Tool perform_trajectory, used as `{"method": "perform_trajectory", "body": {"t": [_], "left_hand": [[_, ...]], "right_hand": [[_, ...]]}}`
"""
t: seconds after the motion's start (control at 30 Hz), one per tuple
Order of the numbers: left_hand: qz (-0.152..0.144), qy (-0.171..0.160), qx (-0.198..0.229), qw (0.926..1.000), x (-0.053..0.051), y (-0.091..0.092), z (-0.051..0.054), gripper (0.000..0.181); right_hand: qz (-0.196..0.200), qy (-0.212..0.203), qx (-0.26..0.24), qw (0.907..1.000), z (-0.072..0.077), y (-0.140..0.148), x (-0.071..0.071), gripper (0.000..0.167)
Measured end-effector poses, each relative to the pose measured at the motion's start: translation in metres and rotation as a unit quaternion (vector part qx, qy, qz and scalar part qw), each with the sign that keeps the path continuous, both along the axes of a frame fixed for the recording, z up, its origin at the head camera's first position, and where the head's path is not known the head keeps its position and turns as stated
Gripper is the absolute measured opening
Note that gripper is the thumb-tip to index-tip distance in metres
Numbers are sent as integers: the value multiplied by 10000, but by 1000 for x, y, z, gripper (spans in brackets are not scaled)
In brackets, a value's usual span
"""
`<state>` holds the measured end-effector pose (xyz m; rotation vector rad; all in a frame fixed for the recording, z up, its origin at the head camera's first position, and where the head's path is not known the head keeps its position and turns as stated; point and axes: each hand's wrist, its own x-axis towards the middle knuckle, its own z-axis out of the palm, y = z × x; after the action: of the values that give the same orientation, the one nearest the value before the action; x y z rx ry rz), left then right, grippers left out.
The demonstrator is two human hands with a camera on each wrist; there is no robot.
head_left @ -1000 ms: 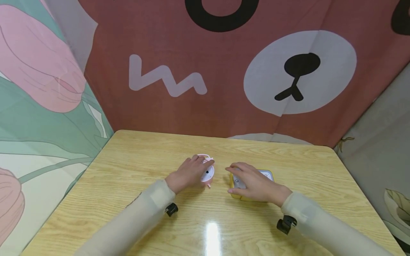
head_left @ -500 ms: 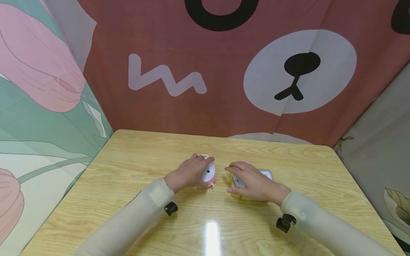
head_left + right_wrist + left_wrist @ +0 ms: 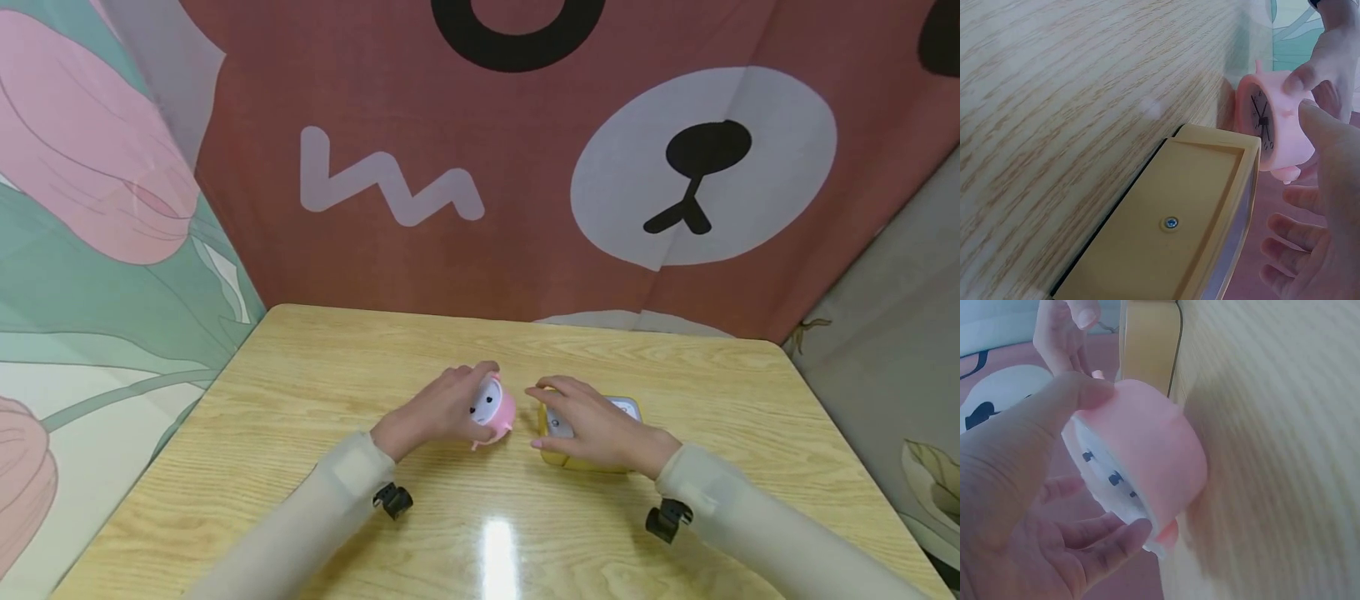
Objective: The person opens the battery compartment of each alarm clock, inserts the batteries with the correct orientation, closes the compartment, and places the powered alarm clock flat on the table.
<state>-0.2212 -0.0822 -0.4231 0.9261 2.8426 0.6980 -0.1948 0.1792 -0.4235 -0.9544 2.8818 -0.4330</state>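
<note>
My left hand (image 3: 438, 407) grips a small round pink alarm clock (image 3: 506, 413) near the middle of the table. Its thumb lies on one side of the pink case (image 3: 1154, 444) and fingertips touch the other. A white side with black marks turns up toward that palm, and the clock is tilted. In the right wrist view the numbered dial (image 3: 1263, 122) with black hands shows. My right hand (image 3: 600, 432) is over a yellow rectangular clock (image 3: 553, 459), fingers spread and loosely bent around nothing. The hand covers much of its pale front.
The wooden table (image 3: 337, 358) carries both clocks, a short gap apart. Behind it hangs a reddish-brown cloth (image 3: 375, 267) with a bear face, and a flower-patterned cloth (image 3: 112, 333) hangs on the left. A bright light reflection lies on the near tabletop.
My left hand has turned the pink alarm clock, so its plain white side with black marks now shows, and moved it slightly right. The right hand and yellow clock have stayed nearly still.
</note>
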Motion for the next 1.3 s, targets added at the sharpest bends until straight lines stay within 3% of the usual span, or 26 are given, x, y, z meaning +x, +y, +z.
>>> {"method": "perform_trajectory", "body": {"t": [0.43,0.67,0.9,1.3], "left_hand": [[382,-433,1303,9898,8,-17,-16,94],[458,-715,1524,9847,12,-26,-22,95],[254,-932,1878,9774,14,-33,-24,93],[-123,-1108,1871,9760,9,-40,-28,90]], "right_hand": [[102,67,-21,9999,0,-4,0,75],[178,104,-52,9998,0,-11,1,75],[256,164,4,9995,0,-16,1,76],[502,258,-19,9984,-4,-20,0,74]]}}
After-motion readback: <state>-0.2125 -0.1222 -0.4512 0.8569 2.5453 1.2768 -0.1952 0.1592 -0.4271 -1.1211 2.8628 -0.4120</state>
